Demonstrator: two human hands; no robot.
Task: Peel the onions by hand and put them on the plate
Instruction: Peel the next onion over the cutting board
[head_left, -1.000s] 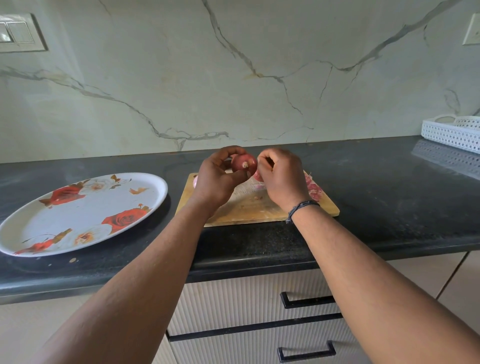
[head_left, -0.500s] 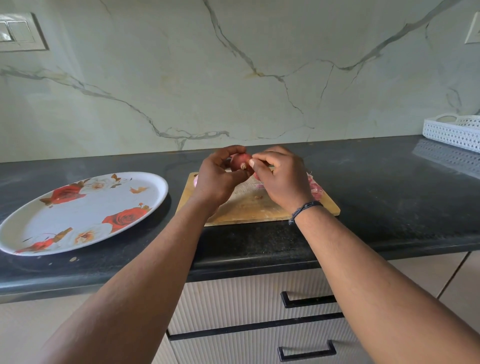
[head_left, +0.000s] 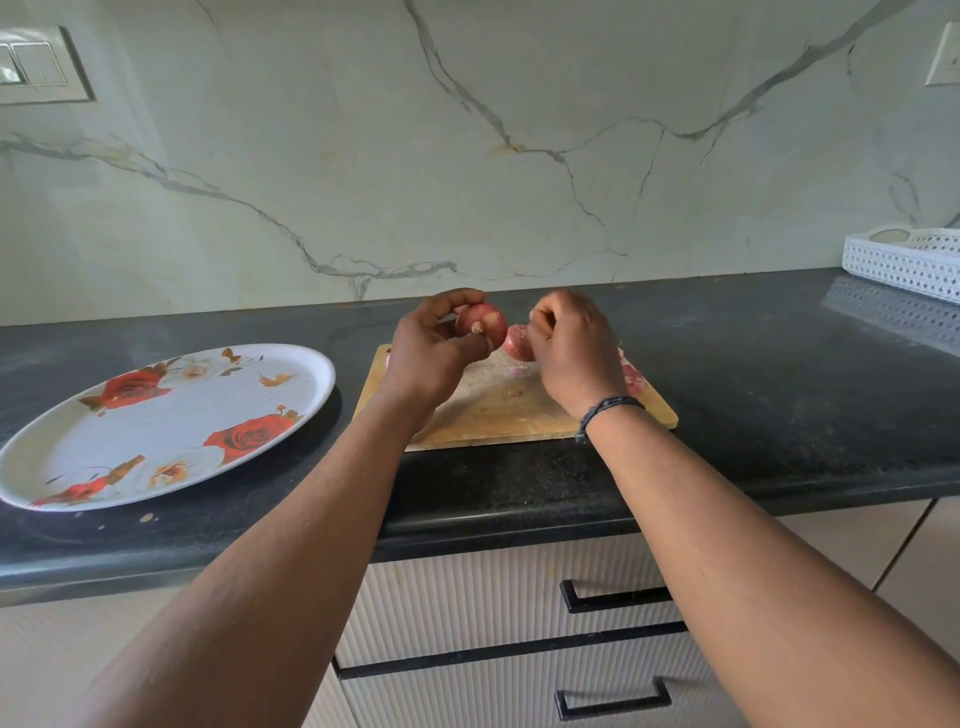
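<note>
Two bare forearms reach over the dark speckled stone surface (head_left: 727, 415). On it, at left, lies the oval white plate with red roses (head_left: 62, 447), nothing on it. Beyond, over the pale wooden cutting board (head_left: 493, 410), the left hand (head_left: 431, 353) has its grip clamped on a small red onion (head_left: 483, 323), root end facing the camera. The right hand (head_left: 571, 348), fingers curled together, pinches something too small to tell. A second red onion (head_left: 518, 344) sits on the board between the hands. A white perforated basket (head_left: 909, 265) stands far right.

Red onion (head_left: 482, 325) held aloft; floral plate (head_left: 156, 426) empty, left.
</note>
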